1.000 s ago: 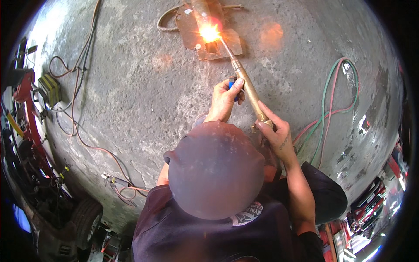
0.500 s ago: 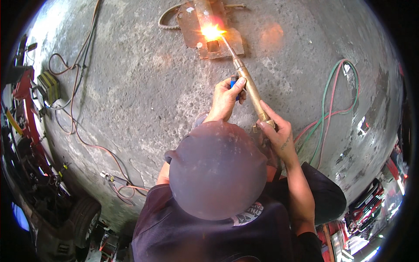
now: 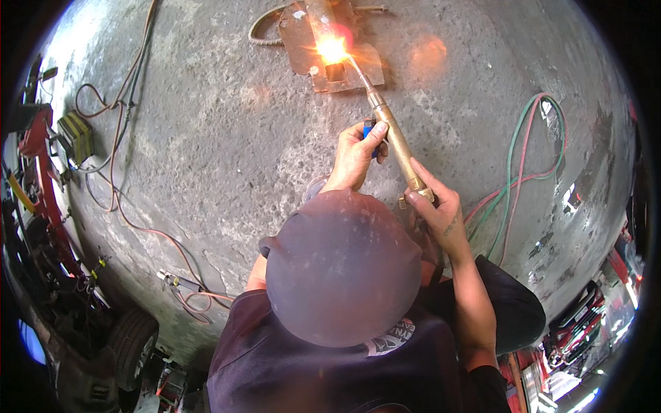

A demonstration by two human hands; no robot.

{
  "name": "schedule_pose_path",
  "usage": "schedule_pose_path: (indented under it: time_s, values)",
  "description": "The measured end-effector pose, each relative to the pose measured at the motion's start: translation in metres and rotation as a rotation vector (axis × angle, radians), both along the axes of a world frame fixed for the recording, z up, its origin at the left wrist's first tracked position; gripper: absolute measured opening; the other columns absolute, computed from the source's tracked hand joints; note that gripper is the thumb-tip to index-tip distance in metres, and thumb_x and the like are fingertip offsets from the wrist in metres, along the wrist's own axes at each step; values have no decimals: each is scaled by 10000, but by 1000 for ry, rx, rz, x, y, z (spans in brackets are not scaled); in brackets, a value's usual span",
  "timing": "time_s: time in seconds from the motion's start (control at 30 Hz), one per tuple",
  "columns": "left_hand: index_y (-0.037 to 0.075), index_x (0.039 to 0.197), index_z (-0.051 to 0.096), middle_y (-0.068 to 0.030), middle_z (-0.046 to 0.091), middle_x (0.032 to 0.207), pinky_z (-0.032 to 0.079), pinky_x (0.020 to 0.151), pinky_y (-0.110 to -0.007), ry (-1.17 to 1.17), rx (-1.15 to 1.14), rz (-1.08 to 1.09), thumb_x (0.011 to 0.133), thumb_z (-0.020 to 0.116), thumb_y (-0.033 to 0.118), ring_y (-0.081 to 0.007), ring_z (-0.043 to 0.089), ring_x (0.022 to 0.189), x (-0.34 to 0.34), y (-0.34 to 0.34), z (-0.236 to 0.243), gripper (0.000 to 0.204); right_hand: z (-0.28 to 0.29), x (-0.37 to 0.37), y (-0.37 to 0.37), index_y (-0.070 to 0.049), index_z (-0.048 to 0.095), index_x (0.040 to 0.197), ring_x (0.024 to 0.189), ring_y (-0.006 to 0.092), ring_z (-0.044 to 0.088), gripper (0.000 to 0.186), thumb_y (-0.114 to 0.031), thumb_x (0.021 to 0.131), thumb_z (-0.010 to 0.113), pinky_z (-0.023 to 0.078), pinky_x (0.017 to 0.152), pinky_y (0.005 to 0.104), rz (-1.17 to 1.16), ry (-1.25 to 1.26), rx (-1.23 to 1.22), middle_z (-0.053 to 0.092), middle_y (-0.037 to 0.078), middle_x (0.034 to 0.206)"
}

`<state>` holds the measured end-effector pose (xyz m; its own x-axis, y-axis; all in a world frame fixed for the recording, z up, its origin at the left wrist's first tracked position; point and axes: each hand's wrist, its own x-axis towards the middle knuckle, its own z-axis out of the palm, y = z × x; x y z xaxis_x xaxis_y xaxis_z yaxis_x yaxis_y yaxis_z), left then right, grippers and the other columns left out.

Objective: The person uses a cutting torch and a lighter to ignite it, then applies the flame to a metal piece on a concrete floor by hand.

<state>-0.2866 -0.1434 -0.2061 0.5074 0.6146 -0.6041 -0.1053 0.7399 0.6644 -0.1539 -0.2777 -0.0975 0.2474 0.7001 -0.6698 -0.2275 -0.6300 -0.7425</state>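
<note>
A brass torch [image 3: 397, 138] slants up and left, its thin tip near a bright flame [image 3: 332, 49]. The flame plays on a rusty tube [image 3: 320, 19] lying over a brown metal plate [image 3: 295, 54], just above a square dark opening. My right hand [image 3: 439, 210] is closed round the rear of the torch by its valve knobs. Farther forward, my left hand [image 3: 357, 153] grips a small blue lighter [image 3: 370, 134] and has its thumb against the torch barrel. The remaining left fingers are partly hidden behind the palm.
Green and red hoses [image 3: 513, 180] loop over the rough concrete floor [image 3: 227, 138] on the right. Orange and dark cables [image 3: 120, 117] run down the left, past a yellow-black striped block [image 3: 76, 136], a red jack-like frame [image 3: 45, 148] and a vehicle wheel [image 3: 134, 347].
The flame's glare and the torch tip have shifted very slightly left. Both hands keep the same grips.
</note>
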Motion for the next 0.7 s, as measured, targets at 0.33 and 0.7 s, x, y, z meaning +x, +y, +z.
schedule_pose_path:
  time_s: [0.33,0.7]
  values:
    - [40,892,656,-30,627,694,436,542,-272,-7,4,2,995,709,306,-109,565,594,0,0,-2,290,-2,-2,1,-148,566,1492,742,44,559,672,2,860,740,482,673,218,14,-56,-33,630,-40,923]
    - [45,897,659,-27,627,700,437,545,-273,-29,5,-6,1000,703,288,-107,564,600,-1,0,-3,267,-5,-2,-1,-149,579,1482,780,43,562,673,13,851,747,485,698,217,-4,-41,-15,632,-40,933]
